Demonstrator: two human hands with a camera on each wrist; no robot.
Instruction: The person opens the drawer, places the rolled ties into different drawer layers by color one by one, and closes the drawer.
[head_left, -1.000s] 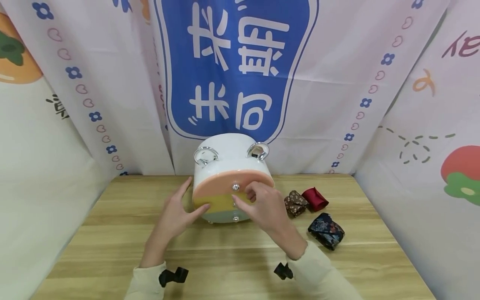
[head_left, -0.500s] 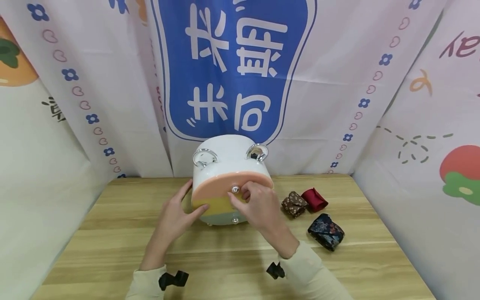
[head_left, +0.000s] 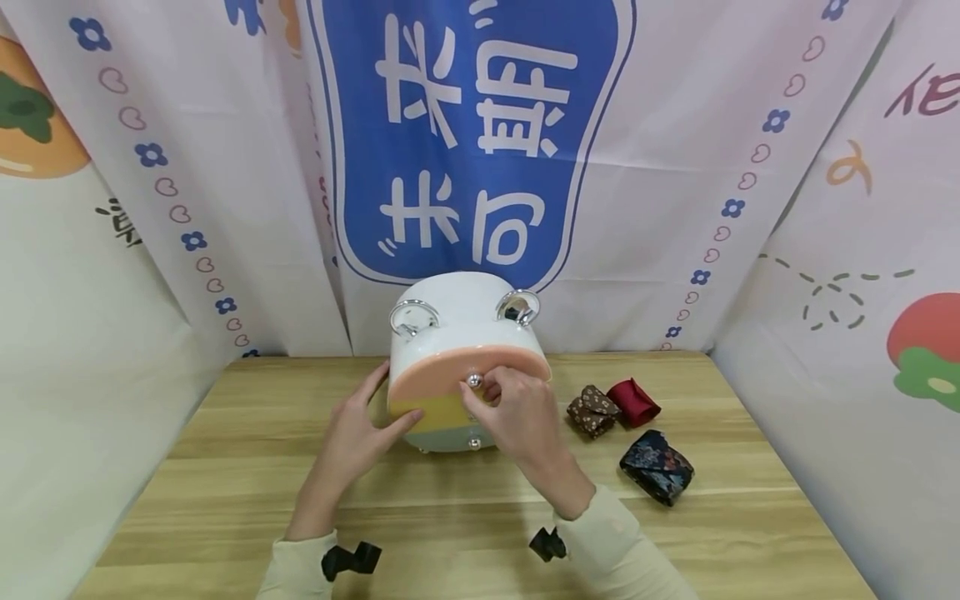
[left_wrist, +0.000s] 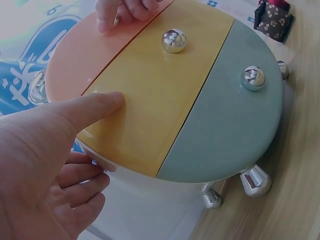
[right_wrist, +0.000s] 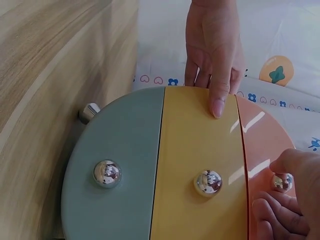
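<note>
— Where's the round white drawer box (head_left: 465, 367)?
— Mid-table (head_left: 225, 467). Left hand (head_left: 352, 437) steadies its side, thumb pressed flat on the yellow drawer (left_wrist: 155, 100) — right hand (head_left: 517, 417) pinches the peach drawer's silver knob (head_left: 473, 381)

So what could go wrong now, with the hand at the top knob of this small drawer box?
1. The right hand pinches a smooth round knob; the fingers may slip off.
2. The box stands on small feet; a pull may slide or tip it if the left hand eases.
3. The pouches lie near the right sleeve.
</note>
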